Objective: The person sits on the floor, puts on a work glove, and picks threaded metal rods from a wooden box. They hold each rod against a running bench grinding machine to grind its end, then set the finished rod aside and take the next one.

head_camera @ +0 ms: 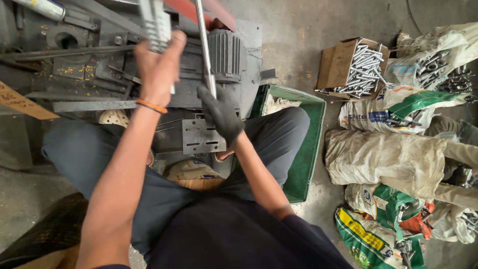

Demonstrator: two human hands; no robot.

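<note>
The bare left hand (158,65) is wrapped around a ridged metal part (155,22) at the top of the machine (99,65), fingers curled shut on it. The gloved right hand (220,113) closes its fingers around the lower end of a long steel rod (203,40), which stands nearly upright against the ribbed motor housing (226,52).

To do this well, the person would probably keep the rod in line with the machine and hold the left grip firm, so the rod does not slip or swing sideways.

Much is unclear. The ridged part is blurred and cut off by the top edge, so its kind cannot be told. The rod's upper end also leaves the picture. The knees hide the machine's base and part of the green crate (306,149). Sacks (388,159) and a cardboard box of bolts (356,67) lie on the floor, well apart to the right.
</note>
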